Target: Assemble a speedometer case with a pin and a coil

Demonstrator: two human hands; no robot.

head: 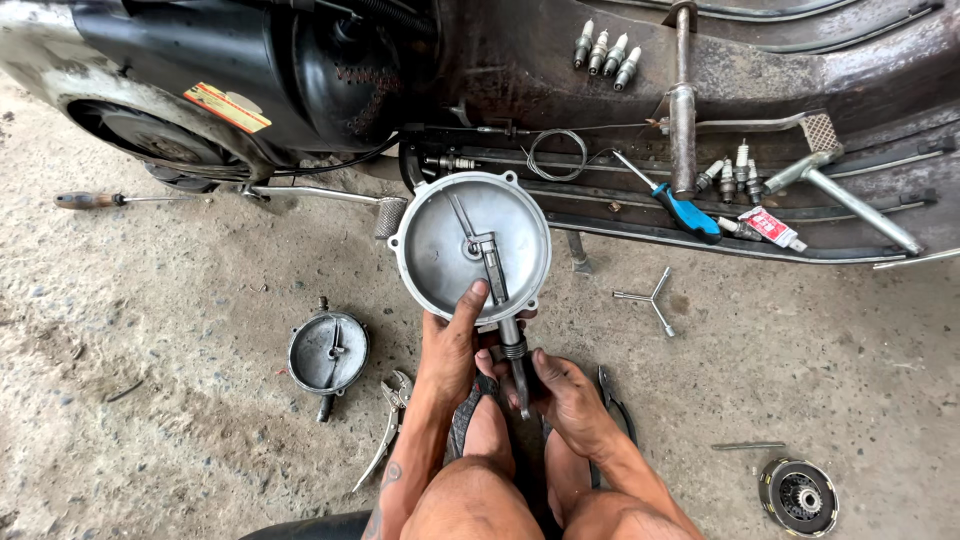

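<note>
Ground surface: rough, sandy concrete floor (200, 450), stained and gritty, outdoors or in an open work bay. A dark scooter body (300, 70) lies across the far side, its rusted floorboard (860, 90) serving as a shelf for loose parts.

Labels and packages: a slanted rectangular sticker (227, 107), yellow with a red band, sits on the black housing at far left. A small red-and-white tube (772, 228) lies on the floorboard at far right, beside a blue-handled screwdriver (685, 211). Four spark plugs (601, 48) stand in a row further back.

Other items: a second, smaller round cover (328, 352) lies on the floor at near left, with locking pliers (390, 415) just right of it. A three-way socket wrench (648, 298) lies to the right; a clutch disc (798, 496) at near right.

Hands: the round silver cover (472, 243) is held at centre, upright, facing the camera. The left hand (450, 350) grasps its lower rim, thumb pressed up on the face. The right hand (565, 392) is closed around the cover's lever arm (517, 365) just below.
</note>
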